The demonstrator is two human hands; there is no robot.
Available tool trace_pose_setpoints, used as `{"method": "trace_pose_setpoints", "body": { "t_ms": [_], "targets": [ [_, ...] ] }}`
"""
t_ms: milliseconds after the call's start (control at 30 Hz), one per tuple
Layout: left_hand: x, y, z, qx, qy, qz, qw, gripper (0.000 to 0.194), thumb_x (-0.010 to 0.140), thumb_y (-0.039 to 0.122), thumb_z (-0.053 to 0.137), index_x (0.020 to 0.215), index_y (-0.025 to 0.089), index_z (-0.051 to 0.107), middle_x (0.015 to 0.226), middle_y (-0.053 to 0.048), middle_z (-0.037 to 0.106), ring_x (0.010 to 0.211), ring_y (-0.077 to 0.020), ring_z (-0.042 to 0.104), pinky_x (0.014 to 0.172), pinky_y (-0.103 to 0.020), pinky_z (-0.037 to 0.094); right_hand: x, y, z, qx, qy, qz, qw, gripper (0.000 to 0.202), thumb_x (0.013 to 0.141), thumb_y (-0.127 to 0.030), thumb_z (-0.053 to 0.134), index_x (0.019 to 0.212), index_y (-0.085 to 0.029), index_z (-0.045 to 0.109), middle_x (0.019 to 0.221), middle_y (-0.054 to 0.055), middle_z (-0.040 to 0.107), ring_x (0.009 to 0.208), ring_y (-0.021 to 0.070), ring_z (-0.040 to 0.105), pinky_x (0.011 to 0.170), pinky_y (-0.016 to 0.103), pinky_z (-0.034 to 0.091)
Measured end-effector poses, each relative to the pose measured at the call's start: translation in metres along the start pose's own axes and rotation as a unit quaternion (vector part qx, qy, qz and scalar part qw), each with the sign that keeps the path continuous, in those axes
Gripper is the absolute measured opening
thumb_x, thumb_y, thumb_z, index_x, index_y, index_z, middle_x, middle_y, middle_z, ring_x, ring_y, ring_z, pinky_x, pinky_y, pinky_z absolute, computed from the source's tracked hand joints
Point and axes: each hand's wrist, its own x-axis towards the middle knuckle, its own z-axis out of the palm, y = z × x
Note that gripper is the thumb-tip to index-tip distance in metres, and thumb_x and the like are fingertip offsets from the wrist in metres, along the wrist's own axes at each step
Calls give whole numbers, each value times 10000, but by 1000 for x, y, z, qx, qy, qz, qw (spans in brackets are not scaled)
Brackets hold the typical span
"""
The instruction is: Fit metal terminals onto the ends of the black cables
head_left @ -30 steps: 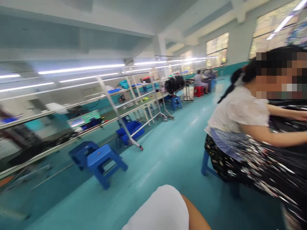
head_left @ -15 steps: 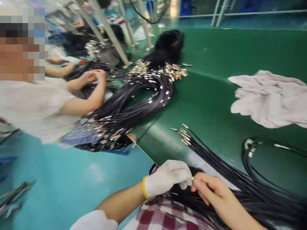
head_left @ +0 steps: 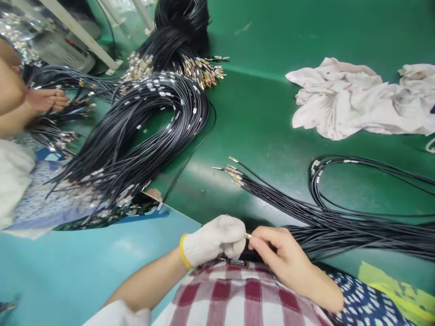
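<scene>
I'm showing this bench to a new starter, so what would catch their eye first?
Probably the big looped bundle of thin black cables with white tags, left of centre on the green tabletop. Next, perhaps, the crumpled white cloth at upper right. Then, at bottom centre, the yellow-cuffed, white-gloved left hand and bare right hand, meeting at a small metallic connector.

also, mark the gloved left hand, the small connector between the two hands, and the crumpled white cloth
Gloved left hand (head_left: pixel 217 239): head view, back of the glove.
Small connector (head_left: pixel 248 236): head view, its exposed metal body.
Crumpled white cloth (head_left: pixel 353 102): head view, middle folds.
</scene>
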Motion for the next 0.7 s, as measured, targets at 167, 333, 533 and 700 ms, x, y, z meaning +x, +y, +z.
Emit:
{"method": "trace_pose_setpoints", "body": {
  "t_ms": [167,333,533,700],
  "targets": [
    [4,-3,-6,-26,-18,-21,999,482,807,569,685,643,130,572,496,11,501,438,-105,476,455,-235,302,6,3,4,116,-8,60,991,448,1004,-514,474,779,-159,628,548,-53,445,504,99,365,518,231,310],
    [6,-5,-9,-54,-27,-25,998,439,846,513,654,661,121,583,504,11,503,438,-115,505,457,-232,332,11,5,7,226,-37,102,968,491,955,-582,526,761,-142,627,481,-77,385,450,83,298,461,225,246],
    [5,0,-8,-42,-30,-28,998,413,850,495,655,673,135,558,497,29,472,451,-116,496,489,-237,399,9,5,6,107,8,53,993,436,1000,-474,501,756,-139,635,543,-45,446,494,92,375,496,232,300],
    [7,3,-7,-43,-32,-35,998,405,851,486,653,683,127,569,524,23,486,446,-103,474,484,-234,386,12,2,8,178,-6,93,980,507,960,-591,504,750,-144,616,485,-57,426,445,92,350,465,232,289]
  ]
}}
